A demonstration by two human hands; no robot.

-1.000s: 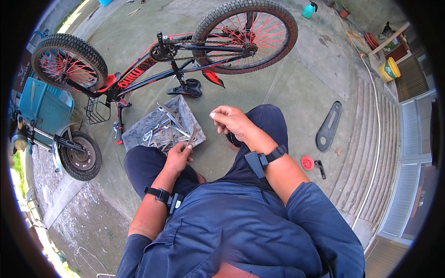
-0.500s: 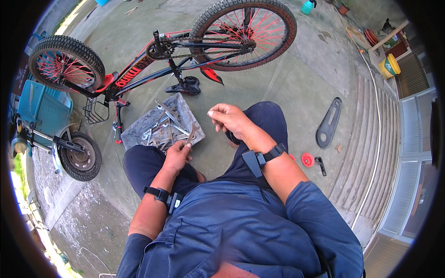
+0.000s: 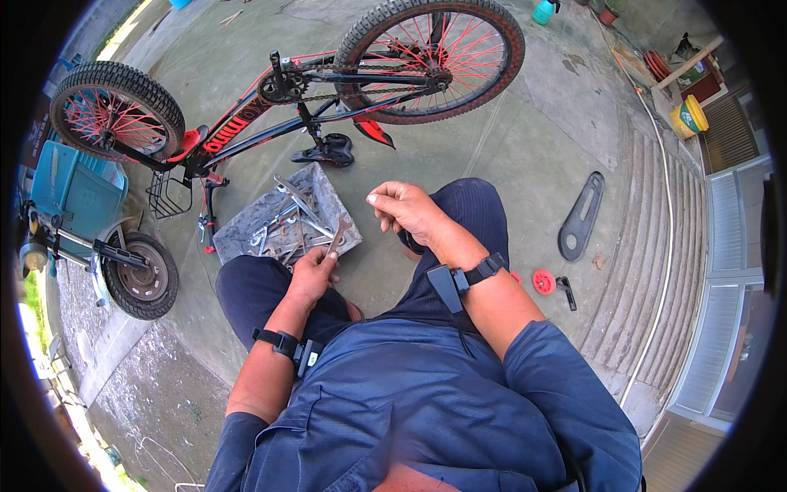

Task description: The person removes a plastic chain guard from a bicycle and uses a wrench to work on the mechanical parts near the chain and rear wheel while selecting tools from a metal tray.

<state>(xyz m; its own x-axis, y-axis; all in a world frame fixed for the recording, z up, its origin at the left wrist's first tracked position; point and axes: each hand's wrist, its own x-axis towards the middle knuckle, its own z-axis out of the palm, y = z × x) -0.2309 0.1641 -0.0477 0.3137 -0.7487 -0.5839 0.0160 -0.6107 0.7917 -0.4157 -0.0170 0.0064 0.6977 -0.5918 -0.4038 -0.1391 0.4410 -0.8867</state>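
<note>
My left hand [image 3: 311, 276] is closed around a rusty brown wrench [image 3: 338, 234], whose open jaw points up over the near right side of a grey tool tray [image 3: 351, 238]. Several silver wrenches [image 3: 297, 209] lie jumbled in that tray, between my knees and the bicycle. Above my right knee, my right hand [image 3: 407, 211] is held with its fingers curled and the thumb against them. Whether anything small is pinched there is hidden. Beyond the tray a black and red bicycle [image 3: 238, 127] stands upside down, its black saddle [image 3: 325, 151] against the ground.
A black chain guard [image 3: 582, 216] lies on the concrete to my right. Nearer are a red wheel-shaped part [image 3: 543, 282] and a black crank-like piece [image 3: 566, 293]. A teal three-wheeled vehicle [image 3: 78, 184] stands at left. Steps [image 3: 648, 271] and a yellow bucket [image 3: 689, 117] line the right side.
</note>
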